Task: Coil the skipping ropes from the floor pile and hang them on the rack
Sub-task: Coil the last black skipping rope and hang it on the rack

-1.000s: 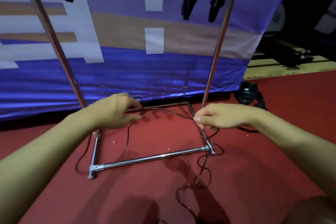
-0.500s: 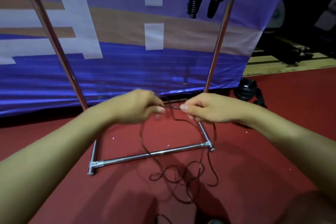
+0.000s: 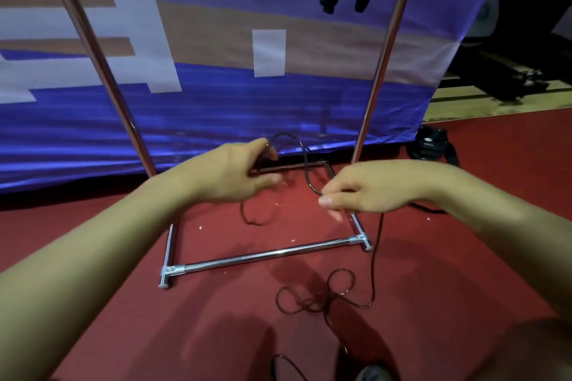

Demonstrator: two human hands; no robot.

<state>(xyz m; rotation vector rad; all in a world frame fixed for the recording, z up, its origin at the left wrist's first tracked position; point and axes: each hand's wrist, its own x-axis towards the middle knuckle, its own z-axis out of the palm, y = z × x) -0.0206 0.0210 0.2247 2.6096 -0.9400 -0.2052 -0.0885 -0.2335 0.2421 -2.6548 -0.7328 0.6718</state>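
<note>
Coiling step in hand, judged; nothing of this rope hung yet. Floor (image 3: pixel 464 257): red, matte carpet. Rack (image 3: pixel 380 77): shiny chrome tubing, rectangular base, two slanting uprights; ribbed black handles hung above. Skipping rope (image 3: pixel 306 170): thin, dark, limp cord, arched between both hands, the slack trailed down into loose loops on the floor. Left hand (image 3: pixel 229 176): fingers curled round gathered turns. Right hand (image 3: pixel 368 192): cord pinched at the fingertips. Next move probably calls for another even loop being laid into the left hand.
</note>
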